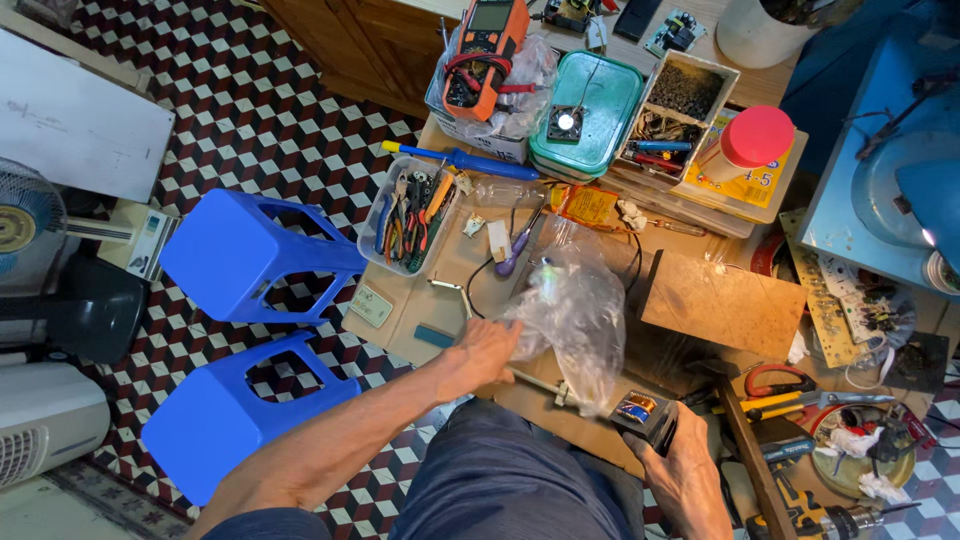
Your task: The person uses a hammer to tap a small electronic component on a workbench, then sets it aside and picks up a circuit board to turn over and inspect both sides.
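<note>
Clear crumpled plastic bag (578, 312) sits mid-workbench, on the cardboard-covered top, just left of a brown wooden board (722, 303). Left hand (487, 350) is closed on the bag's lower left edge, fingers pinching the film, forearm coming in from lower left. Right hand (690, 472) at the near edge of the bench grips a small dark electrical part with copper winding (641, 410), fingers wrapped around it; the part lies just beside the bag's bottom corner. A thin metal rod (535, 384) lies under the bag between the two hands.

Behind the bag: purple-handled screwdriver (515, 250), orange snack-type packet (585, 205), black wire looping around. Further back left, clear tub of pliers and cutters (410, 215), blue-handled screwdriver (470, 160) lying across its top edge. Behind that an orange multimeter (485, 55) in a plastic bag, a green lidded box (588, 115) with a small fan on top, a divided tray of screws and bits (672, 115), a white bottle with a red cap (745, 145).

Right side: red-handled scissors (778, 380), green circuit board (820, 290), round dish of scraps (868, 455), yellow-and-black drill (815, 520) at the bottom edge, blue machine (885, 150) top right.

On the checkered floor left of the bench, two blue plastic stools (245, 330) lie tipped over, and a fan (30, 225) is at far left
</note>
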